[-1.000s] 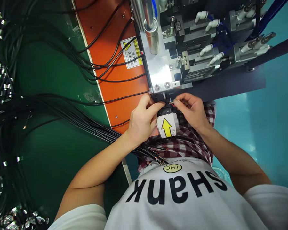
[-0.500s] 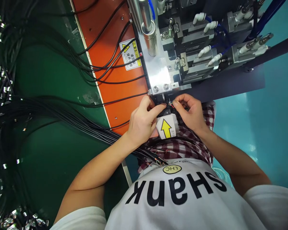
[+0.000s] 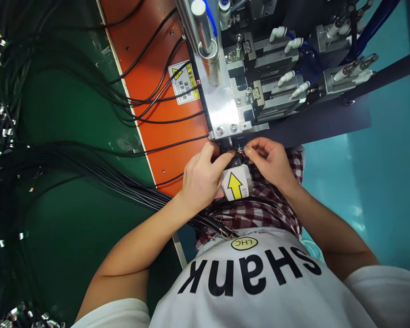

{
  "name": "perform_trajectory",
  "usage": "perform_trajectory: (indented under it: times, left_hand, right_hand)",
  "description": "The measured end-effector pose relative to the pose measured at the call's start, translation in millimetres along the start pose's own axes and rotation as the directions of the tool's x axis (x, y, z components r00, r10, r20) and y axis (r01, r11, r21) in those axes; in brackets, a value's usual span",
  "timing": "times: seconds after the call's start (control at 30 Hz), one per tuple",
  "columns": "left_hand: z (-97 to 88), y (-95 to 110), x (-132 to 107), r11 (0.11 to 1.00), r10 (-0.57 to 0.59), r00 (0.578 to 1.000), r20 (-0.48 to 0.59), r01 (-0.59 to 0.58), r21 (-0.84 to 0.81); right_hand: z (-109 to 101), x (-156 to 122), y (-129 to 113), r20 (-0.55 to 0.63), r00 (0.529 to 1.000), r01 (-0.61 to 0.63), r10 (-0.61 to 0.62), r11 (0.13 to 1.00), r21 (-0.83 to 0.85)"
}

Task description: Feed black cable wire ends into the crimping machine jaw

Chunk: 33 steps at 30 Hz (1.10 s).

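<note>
My right hand [image 3: 272, 163] is closed in a pinch, thumb against index finger, on thin coloured wires [image 3: 242, 152], one of them red. Facing it, my left hand [image 3: 202, 178] curls at the machine's near end, its thumb stretched toward the same wires. What the left fingers grip is hidden under the hand. Both hands meet just below the silver metal block [image 3: 224, 109] of the machine. Right under the fingertips sits a white label with a yellow arrow [image 3: 235, 183].
Black cables run across the orange plate [image 3: 164, 155] into the machine. A bundle of black cables [image 3: 133, 189] with stripped ends lies toward my lap. More cables with shiny metal connectors [image 3: 7, 132] cover the green mat [image 3: 89, 255]. Pneumatic cylinders [image 3: 280, 100] with white fittings stand at upper right.
The view has shifted slightly, so the machine appears a little lower and to the left. Both hands keep nearly the same pose at the wires.
</note>
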State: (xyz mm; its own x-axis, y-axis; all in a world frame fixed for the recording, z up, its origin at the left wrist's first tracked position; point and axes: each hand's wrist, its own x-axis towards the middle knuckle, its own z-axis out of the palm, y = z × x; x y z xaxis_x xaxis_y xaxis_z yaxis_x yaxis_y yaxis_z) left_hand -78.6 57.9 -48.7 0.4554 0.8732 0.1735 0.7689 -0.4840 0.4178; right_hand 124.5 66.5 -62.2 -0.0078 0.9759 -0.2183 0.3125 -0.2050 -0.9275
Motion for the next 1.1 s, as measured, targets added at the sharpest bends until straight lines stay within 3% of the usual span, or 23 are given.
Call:
perform_trajectory:
  times: [0.13, 0.3, 0.43, 0.97, 1.03, 1.1]
  left_hand:
    - [-0.3, -0.1, 0.3, 1.000, 0.000, 1.000, -0.002, 0.000, 0.005]
    - [-1.0, 0.0, -0.1, 1.000, -0.017, 1.000, 0.000, 0.017, -0.011]
    - [-2.6, -0.2, -0.7, 0.999, -0.025, 1.000, 0.016, 0.025, -0.027]
    - [-2.0, -2.5, -2.7, 0.998, -0.025, 1.000, 0.016, 0.026, -0.059]
    - [-1.6, -3.7, -3.7, 0.995, -0.017, 1.000, 0.010, 0.018, -0.097]
    - [-1.1, -4.7, -4.4, 0.991, -0.003, 1.000, -0.002, 0.002, -0.134]
  right_hand:
    - [0.9, -2.8, -5.0, -0.112, 0.988, 0.096, -0.103, 0.993, -0.061]
    - [12.8, -3.9, -4.3, -0.128, 0.976, 0.172, -0.178, 0.984, -0.053]
    - [17.7, -2.7, 3.3, -0.136, 0.980, 0.154, -0.148, 0.987, 0.034]
    - [10.7, 0.8, 5.7, 0.000, 0.989, -0.144, 0.148, 0.961, 0.236]
    - [6.3, -0.3, 1.6, -0.004, 0.991, -0.133, 0.137, 0.971, 0.197]
    - [4.6, -2.2, -5.0, -0.049, 0.998, -0.043, 0.046, 0.997, 0.070]
